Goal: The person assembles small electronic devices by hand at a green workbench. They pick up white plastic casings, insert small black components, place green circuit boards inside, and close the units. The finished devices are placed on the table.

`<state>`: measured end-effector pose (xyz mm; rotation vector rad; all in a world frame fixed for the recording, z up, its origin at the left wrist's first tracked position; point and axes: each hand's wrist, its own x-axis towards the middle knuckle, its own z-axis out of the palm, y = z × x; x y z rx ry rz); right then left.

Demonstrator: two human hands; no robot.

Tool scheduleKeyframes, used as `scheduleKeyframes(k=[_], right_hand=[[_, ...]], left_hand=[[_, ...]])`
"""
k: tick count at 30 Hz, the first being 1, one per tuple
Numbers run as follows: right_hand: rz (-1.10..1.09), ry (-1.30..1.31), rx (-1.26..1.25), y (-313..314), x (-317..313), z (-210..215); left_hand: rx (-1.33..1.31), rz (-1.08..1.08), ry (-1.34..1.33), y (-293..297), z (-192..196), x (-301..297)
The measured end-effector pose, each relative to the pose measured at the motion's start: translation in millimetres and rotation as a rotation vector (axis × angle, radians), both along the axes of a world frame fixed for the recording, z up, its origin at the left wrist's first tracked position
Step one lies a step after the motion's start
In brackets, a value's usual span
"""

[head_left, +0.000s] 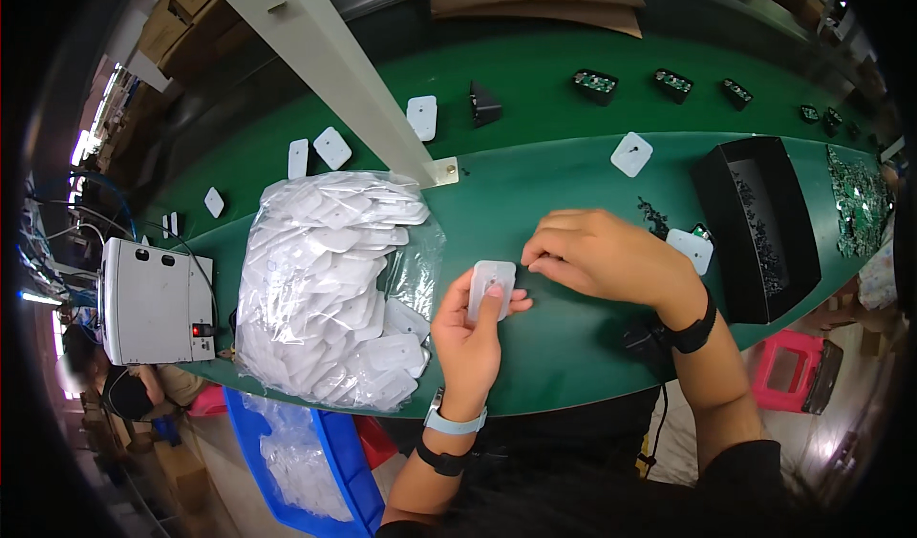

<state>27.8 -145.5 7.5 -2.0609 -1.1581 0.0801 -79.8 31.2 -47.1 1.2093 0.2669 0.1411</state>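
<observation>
My left hand [468, 347] grips a white plastic cover [484, 278] with rounded corners, thumb across its face and fingers behind. Just right of it, my right hand [597, 256] hovers over the table with thumb and fingertips pinched together. Whatever may be between those fingertips is too small to make out. Beyond my right wrist lie another white cover [690, 249], a green circuit board partly over its edge, and a small heap of dark parts [653, 215]. To the left, a clear plastic bag [334, 280] is spread under a big pile of similar white covers.
A black open box [755, 232] with small dark parts stands right, beside piled green circuit boards [860, 199]. A pale metal post [334, 70] rises ahead. Black housings [595, 84] and white covers [421, 118] lie on the green belt. A white machine [153, 301] stands far left.
</observation>
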Motion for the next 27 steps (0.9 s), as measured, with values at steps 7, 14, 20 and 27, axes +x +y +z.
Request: scheduleKeyframes(k=[7, 14, 20, 27], right_hand=[[0.048, -0.054, 0.113, 17.5, -10.9, -3.5], [0.023, -0.154, 0.108, 22.7, -9.9, -9.6], [0.014, -0.147, 0.131, 25.8, -11.3, -9.7], [0.003, -0.062, 0.161, 24.8, -11.8, -11.3]], left_hand=[[-0.003, -0.050, -0.025, 2.1, 0.8, 0.0], [-0.022, -0.101, -0.143, 3.6, -3.3, -1.0], [-0.005, -0.122, -0.127, 4.9, -2.2, -2.1], [0.043, -0.086, -0.087, 3.1, 2.1, -2.8]])
